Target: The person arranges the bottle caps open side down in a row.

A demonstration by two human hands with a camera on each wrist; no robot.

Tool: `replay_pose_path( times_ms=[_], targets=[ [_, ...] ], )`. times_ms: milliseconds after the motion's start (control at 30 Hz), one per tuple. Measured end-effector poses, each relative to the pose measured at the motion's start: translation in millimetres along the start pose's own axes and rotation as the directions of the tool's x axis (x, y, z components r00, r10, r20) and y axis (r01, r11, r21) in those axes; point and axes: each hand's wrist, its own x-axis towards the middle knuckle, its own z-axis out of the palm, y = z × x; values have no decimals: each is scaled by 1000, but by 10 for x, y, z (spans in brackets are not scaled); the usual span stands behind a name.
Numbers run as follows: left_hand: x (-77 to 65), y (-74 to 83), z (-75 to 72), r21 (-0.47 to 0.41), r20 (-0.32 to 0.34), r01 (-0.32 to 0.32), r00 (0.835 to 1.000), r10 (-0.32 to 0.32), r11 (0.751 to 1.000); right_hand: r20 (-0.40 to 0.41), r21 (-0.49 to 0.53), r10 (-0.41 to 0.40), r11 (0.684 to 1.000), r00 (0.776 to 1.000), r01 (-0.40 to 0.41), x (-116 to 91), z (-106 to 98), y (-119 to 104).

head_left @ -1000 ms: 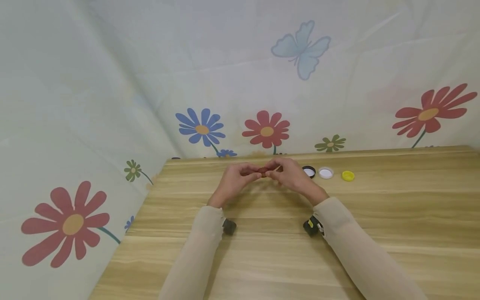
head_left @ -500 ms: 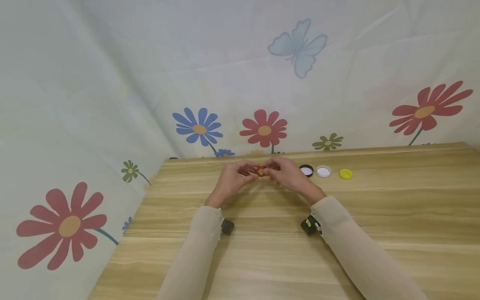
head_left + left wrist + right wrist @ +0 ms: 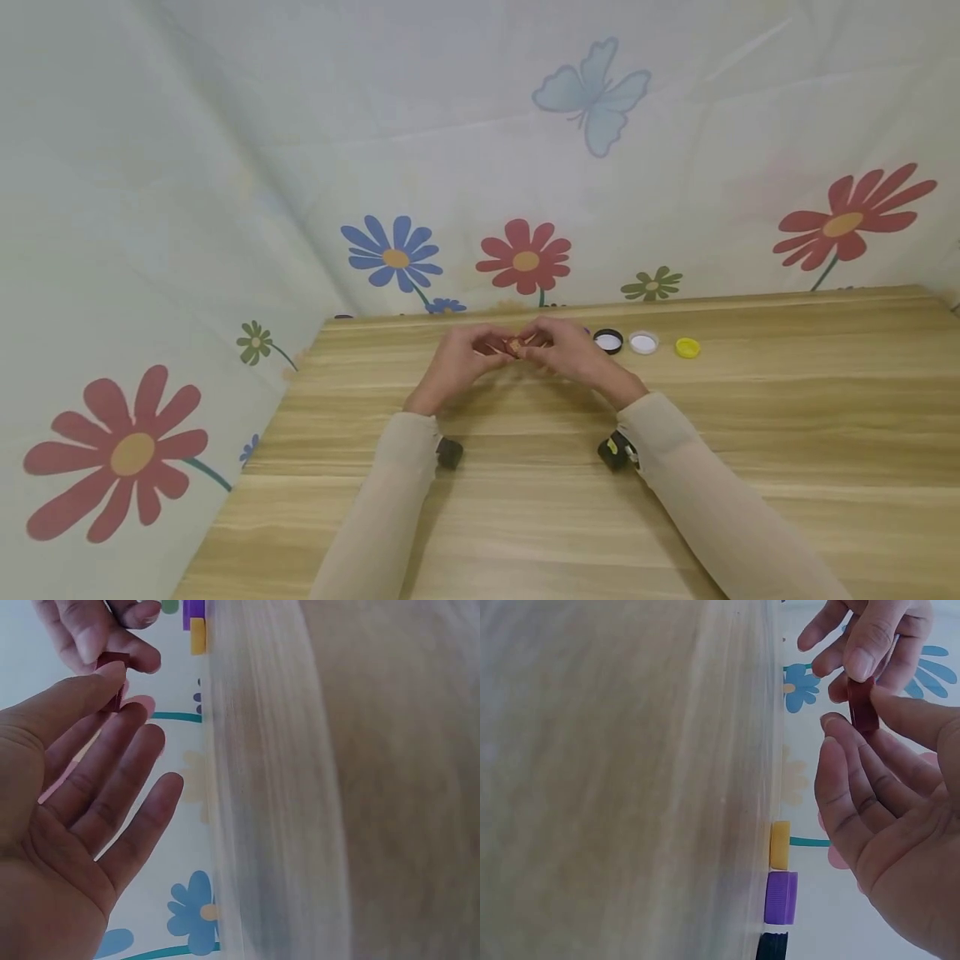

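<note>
A small dark red bottle cap point(image 3: 514, 345) is held between both hands above the far side of the table; a yellowish marking shows on its face. My left hand point(image 3: 457, 358) pinches the cap's left side with thumb and forefinger, its other fingers extended, as the left wrist view shows. From the other side my right hand point(image 3: 566, 354) pinches it between thumb and fingertips. Edge-on in the right wrist view, the red cap point(image 3: 863, 709) has both thumbs against it. Fingers cover part of its rim.
A black-rimmed cap point(image 3: 608, 342), a clear-rimmed white cap point(image 3: 643, 342) and a yellow cap point(image 3: 687, 347) lie right of my hands. An orange-yellow cap point(image 3: 780, 845) and a purple cap point(image 3: 781, 898) stand near the table's far edge. A flowered curtain point(image 3: 450, 150) hangs behind.
The red cap has been turned in the fingers, so its marked face now shows toward the head camera. Both hands stay in nearly the same place; the view has shifted slightly.
</note>
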Motion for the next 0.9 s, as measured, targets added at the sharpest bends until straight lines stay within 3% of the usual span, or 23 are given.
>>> replay_pose_path(
  times_ms=[333, 900],
  targets=[
    [-8, -9, -2, 7, 36, 36, 999, -36, 999, 23, -65, -29, 997, 999, 30, 7, 9, 11],
    [-9, -47, -2, 17, 119, 54, 991, -55, 998, 55, -55, -12, 998, 998, 15, 25, 58, 32]
  ],
)
